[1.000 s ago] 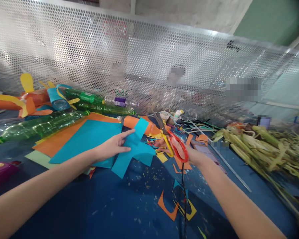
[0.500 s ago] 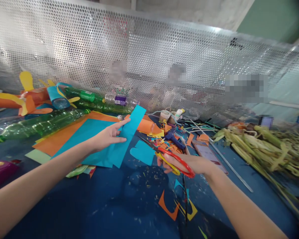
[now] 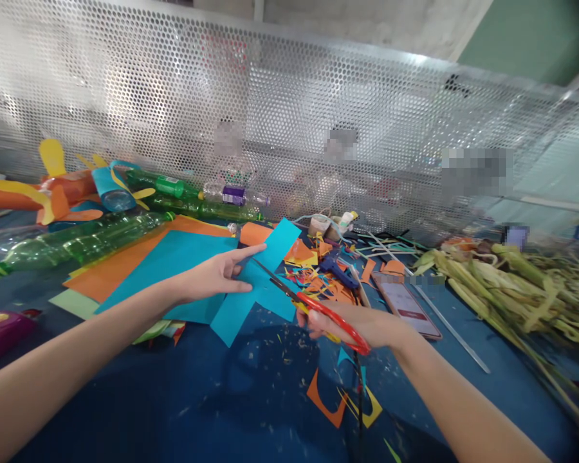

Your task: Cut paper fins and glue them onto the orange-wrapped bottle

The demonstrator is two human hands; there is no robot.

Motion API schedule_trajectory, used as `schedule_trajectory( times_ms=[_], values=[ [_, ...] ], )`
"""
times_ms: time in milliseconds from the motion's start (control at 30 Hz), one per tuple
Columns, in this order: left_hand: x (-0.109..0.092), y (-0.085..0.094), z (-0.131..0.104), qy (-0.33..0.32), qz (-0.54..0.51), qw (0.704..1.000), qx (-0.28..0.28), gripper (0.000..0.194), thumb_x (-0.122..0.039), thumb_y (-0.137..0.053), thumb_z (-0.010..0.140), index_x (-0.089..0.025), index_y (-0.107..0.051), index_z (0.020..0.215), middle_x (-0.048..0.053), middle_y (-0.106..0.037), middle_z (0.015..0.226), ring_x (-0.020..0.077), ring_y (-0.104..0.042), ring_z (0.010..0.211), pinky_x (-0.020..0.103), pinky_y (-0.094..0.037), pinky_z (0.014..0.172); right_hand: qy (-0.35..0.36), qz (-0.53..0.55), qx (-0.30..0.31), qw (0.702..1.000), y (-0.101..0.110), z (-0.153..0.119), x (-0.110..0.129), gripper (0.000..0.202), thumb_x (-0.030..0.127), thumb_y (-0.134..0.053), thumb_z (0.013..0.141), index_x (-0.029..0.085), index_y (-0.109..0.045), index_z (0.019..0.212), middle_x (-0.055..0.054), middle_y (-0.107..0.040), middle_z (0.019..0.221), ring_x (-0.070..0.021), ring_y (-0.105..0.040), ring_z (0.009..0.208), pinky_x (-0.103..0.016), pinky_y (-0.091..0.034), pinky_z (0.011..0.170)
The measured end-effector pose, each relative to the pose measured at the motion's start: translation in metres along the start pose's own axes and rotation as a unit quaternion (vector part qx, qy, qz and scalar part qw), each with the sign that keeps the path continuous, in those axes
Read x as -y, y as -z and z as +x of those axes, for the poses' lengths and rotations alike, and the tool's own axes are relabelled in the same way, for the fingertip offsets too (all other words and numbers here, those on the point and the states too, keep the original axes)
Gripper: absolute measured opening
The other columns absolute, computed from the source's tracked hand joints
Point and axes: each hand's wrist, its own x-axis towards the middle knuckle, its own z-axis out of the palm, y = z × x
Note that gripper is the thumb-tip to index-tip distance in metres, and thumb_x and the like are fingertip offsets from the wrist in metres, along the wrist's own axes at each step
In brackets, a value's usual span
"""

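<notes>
My left hand holds a blue paper strip between thumb and fingers, the index finger stretched along it. The strip lies slanted across a cut blue paper piece on the dark blue table. My right hand grips red and yellow scissors by their handles, and the dark blades reach over the blue paper toward my left hand. Larger blue sheets lie under my left wrist on top of orange paper.
Green bottles and orange bottle crafts lie at the left. A purple tool sits at the left edge. Right of centre are a blue glue gun, scraps, a phone and dry husks. Behind stands a perforated metal screen.
The blue strip has moved right and down with my left hand and now overlaps the cut blue piece. My right hand and the scissors have shifted slightly left, the blades now over the paper.
</notes>
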Motion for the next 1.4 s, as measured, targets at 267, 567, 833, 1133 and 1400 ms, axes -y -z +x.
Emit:
schedule_trajectory(
  times_ms=[267,567,833,1133,1400],
  values=[
    [-0.0003,-0.0004,0.0004,0.0,0.007,1.0,0.001,0.074,-0.023,-0.063,0.074,-0.031,-0.024,0.136,0.0,-0.03,0.143,0.0242,-0.03,0.128,0.043,-0.018,0.108,-0.005,0.064,0.088,0.994,-0.0012,0.0013,-0.0004,0.041,0.057,-0.039,0.082,0.021,-0.059,0.085,-0.002,-0.058,0.078,-0.0151,-0.054,0.066,-0.029,-0.05,0.064],
    [-0.0007,0.0019,-0.0013,0.002,0.016,1.0,0.002,0.071,-0.024,-0.065,0.074,-0.032,-0.029,0.134,-0.002,-0.024,0.145,0.0238,-0.022,0.132,0.04,-0.018,0.108,0.035,0.036,0.097,0.994,-0.0021,0.0044,0.004,0.043,0.058,-0.031,0.084,0.02,-0.044,0.071,0.0,-0.046,0.075,-0.012,-0.045,0.063,-0.028,-0.051,0.065],
    [0.0016,0.0024,-0.0003,0.0,0.025,1.0,-0.004,0.072,-0.024,-0.065,0.073,-0.032,-0.03,0.134,-0.001,-0.027,0.144,0.0236,-0.023,0.132,0.042,-0.013,0.109,0.052,0.028,0.106,0.993,-0.0012,0.0037,0.0072,0.041,0.056,-0.027,0.086,0.02,-0.042,0.074,0.001,-0.04,0.072,-0.0112,-0.039,0.059,-0.027,-0.05,0.064],
    [-0.0022,0.0022,-0.0006,-0.008,0.049,0.999,0.006,0.072,-0.025,-0.063,0.074,-0.032,-0.026,0.136,-0.002,-0.022,0.146,0.0246,-0.023,0.131,0.045,-0.013,0.109,0.047,0.013,0.118,0.992,-0.001,0.0034,0.0052,0.046,0.061,-0.024,0.085,0.019,-0.041,0.076,0.002,-0.04,0.07,-0.0099,-0.038,0.057,-0.028,-0.05,0.063],
    [-0.0008,0.0036,-0.0006,-0.012,0.054,0.998,0.01,0.071,-0.026,-0.063,0.074,-0.033,-0.027,0.135,-0.003,-0.02,0.146,0.0238,-0.019,0.133,0.044,-0.014,0.109,0.042,0.022,0.127,0.991,-0.0011,0.0039,0.0043,0.048,0.063,-0.024,0.084,0.018,-0.04,0.076,0.001,-0.038,0.071,-0.0095,-0.041,0.059,-0.026,-0.049,0.06]
  ],
)
